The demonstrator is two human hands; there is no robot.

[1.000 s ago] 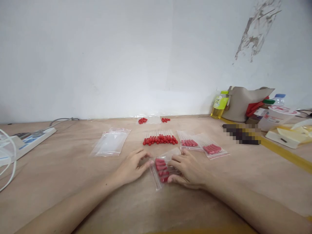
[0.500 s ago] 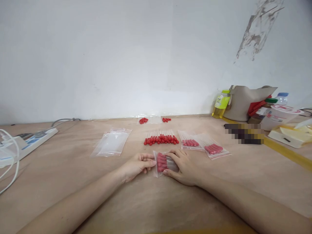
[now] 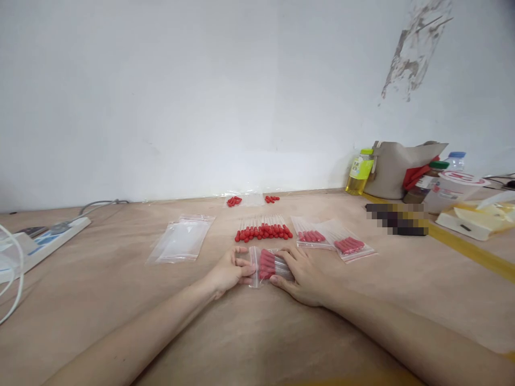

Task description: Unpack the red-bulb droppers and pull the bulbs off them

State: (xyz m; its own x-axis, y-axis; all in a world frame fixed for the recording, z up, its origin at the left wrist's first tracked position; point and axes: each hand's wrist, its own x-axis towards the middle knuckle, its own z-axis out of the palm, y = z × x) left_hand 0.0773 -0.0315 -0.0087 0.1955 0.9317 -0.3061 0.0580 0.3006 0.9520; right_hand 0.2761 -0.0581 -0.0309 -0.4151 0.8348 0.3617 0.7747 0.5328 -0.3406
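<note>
A small clear zip bag (image 3: 255,274) lies flat on the table in front of me, with several red-tipped sticks (image 3: 267,264) inside it, tips toward the left. At the bag's left, zip-strip end, my left hand (image 3: 233,272) pinches the edge between thumb and fingers. My right hand (image 3: 300,273) holds the bag's right part down, thumb on the near side and fingers on the far side, covering its right end. Just beyond lies a row of loose red-tipped sticks (image 3: 263,230). Two filled zip bags (image 3: 309,236) lie to their right.
Flat, clear zip bags (image 3: 181,238) lie at left. Small red pieces (image 3: 234,201) sit on clear plastic near the wall. A power strip (image 3: 60,236) with cables is far left. A yellow-green bottle (image 3: 360,171), a grey bag (image 3: 388,171) and a tub (image 3: 454,190) stand at right.
My left fingers have shifted along the zip end, and more of the clear strip shows flat. My right hand keeps its place on the bag. The view has turned slightly right.
</note>
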